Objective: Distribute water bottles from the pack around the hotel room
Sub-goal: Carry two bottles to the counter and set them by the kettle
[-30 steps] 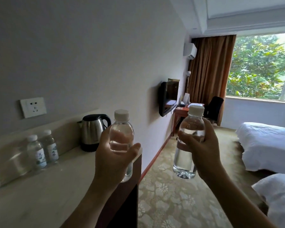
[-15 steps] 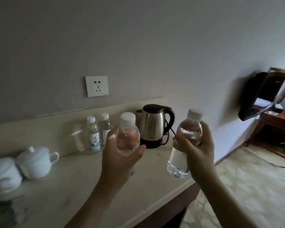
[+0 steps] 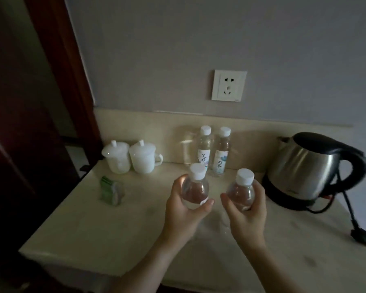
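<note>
My left hand [image 3: 183,212] grips a clear water bottle with a white cap [image 3: 195,187], upright above the beige counter [image 3: 93,235]. Just to its right, my right hand [image 3: 246,214] holds a second clear bottle [image 3: 242,190] the same way. Both bottles hover over the middle of the counter. Behind them, against the backsplash, stand two labelled water bottles [image 3: 205,148] [image 3: 222,152] side by side.
Two white lidded cups [image 3: 143,158] sit at the back left, and a green packet [image 3: 110,190] lies in front of them. A steel electric kettle [image 3: 311,168] stands at the right with its cord and plug trailing. A wall socket [image 3: 228,85] is above. Dark wood panelling stands at the left.
My view has swung left from the room to face the counter squarely. Both hands, still holding their bottles, have come lower and closer together over the counter.
</note>
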The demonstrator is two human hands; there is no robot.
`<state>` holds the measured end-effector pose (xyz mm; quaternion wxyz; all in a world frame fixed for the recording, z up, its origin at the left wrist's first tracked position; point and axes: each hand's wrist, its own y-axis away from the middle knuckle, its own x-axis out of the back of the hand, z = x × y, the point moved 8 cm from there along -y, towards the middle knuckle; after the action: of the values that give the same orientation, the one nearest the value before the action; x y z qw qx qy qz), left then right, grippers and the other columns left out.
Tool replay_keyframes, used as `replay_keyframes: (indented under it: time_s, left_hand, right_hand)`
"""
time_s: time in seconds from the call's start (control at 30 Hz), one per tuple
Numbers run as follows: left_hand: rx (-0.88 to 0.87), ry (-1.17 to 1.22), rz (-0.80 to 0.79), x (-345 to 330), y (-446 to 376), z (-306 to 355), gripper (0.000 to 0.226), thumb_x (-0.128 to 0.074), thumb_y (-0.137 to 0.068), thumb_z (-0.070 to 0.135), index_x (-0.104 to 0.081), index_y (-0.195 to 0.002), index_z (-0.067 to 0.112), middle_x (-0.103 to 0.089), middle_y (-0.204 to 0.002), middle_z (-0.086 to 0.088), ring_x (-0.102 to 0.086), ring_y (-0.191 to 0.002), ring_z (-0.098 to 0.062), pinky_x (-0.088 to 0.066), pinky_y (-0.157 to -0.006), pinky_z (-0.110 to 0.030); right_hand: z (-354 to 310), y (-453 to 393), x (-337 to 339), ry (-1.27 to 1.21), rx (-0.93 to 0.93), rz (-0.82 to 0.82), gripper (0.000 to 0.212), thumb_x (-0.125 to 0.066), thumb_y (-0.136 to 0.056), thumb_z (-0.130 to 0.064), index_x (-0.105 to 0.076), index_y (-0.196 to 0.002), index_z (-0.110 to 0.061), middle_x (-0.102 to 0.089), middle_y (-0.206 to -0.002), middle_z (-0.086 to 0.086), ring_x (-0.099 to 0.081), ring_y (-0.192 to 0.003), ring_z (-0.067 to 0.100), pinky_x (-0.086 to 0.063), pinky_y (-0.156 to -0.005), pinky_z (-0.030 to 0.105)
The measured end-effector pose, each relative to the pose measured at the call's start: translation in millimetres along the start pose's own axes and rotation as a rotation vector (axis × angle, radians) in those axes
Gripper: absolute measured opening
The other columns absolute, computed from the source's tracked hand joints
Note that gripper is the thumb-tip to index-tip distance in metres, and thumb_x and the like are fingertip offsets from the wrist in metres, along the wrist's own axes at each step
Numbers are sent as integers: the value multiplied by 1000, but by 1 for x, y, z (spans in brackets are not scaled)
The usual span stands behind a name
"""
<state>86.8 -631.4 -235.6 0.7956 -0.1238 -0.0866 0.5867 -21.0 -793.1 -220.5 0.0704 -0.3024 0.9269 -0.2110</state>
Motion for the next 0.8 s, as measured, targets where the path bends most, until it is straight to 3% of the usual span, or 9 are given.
replay_keyframes:
  time_s: [0.1, 0.23, 0.33, 0.4, 0.47, 0.53, 0.6, 0.7, 0.8]
  left_hand:
    - [31, 24, 38, -4, 10, -18, 61, -86, -64, 21, -57, -116, 34, -71, -102, -3, -70, -93, -33, -56, -81, -60]
    - [2, -41, 94, -7, 15, -22, 58, -83, -64, 26, -57, -116, 29, -71, -102, 4, -70, -96, -19, -56, -88, -52]
    - [12, -126, 79, -8, 17, -26, 67, -86, -62, 28, -51, -118, 35, -70, -103, 8, -69, -98, -10, -56, -89, -37]
    - [39, -264, 49, -4, 24, -32, 79, -90, -60, 27, -40, -119, 38, -66, -104, 13, -66, -97, 3, -52, -84, -16]
    - [74, -373, 39, 5, 32, -40, 82, -91, -55, 39, -37, -117, 37, -61, -107, 11, -65, -95, -2, -56, -80, -22]
    - [105, -435, 10, 12, 34, -49, 69, -87, -52, 51, -44, -106, 38, -63, -100, 10, -66, -89, -5, -59, -74, -34]
    - [113, -456, -44, 13, 29, -55, 57, -84, -54, 54, -50, -97, 38, -67, -93, 10, -67, -84, -4, -59, -70, -37]
    - [107, -427, -83, 13, 10, -57, 47, -87, -61, 39, -55, -94, 35, -70, -90, 9, -69, -80, -3, -59, -68, -35]
    - [147, -377, -50, 18, -20, -69, 48, -88, -65, 23, -54, -98, 32, -74, -90, 6, -71, -79, -4, -59, -72, -41]
  right_hand:
    - [12, 5, 2, 13, 6, -24, 78, -84, -72, -4, -48, -110, -62, -66, -104, -24, -66, -90, 4, -53, -80, 25]
    - [17, 4, -2, 39, 0, -132, 88, -84, -71, -5, -41, -113, -69, -62, -106, -34, -64, -95, -4, -48, -79, 8]
    - [22, 8, 0, 85, -15, -256, 89, -83, -73, -5, -36, -122, -62, -58, -112, -39, -62, -105, -5, -50, -86, 11]
    - [38, 13, 4, 136, -93, -359, 74, -81, -75, -8, -43, -118, -54, -64, -111, -27, -65, -104, 1, -56, -89, 26]
    - [53, 18, 9, 243, -193, -456, 58, -81, -75, -25, -47, -113, -52, -68, -106, -19, -67, -100, 3, -58, -88, 36]
    - [62, 21, 11, 370, -248, -527, 56, -81, -73, -39, -44, -113, -53, -66, -106, -26, -65, -96, -8, -56, -87, 26]
    - [65, 18, 14, 434, -281, -505, 58, -82, -72, -42, -42, -112, -53, -65, -98, -29, -62, -87, -16, -53, -78, 14]
    - [67, 8, 16, 486, -297, -412, 56, -85, -71, -36, -42, -105, -50, -63, -87, -29, -63, -80, -13, -50, -71, 12]
    - [72, -13, 16, 556, -307, -304, 59, -86, -69, -37, -43, -108, -41, -64, -95, -18, -64, -83, 3, -54, -74, 26]
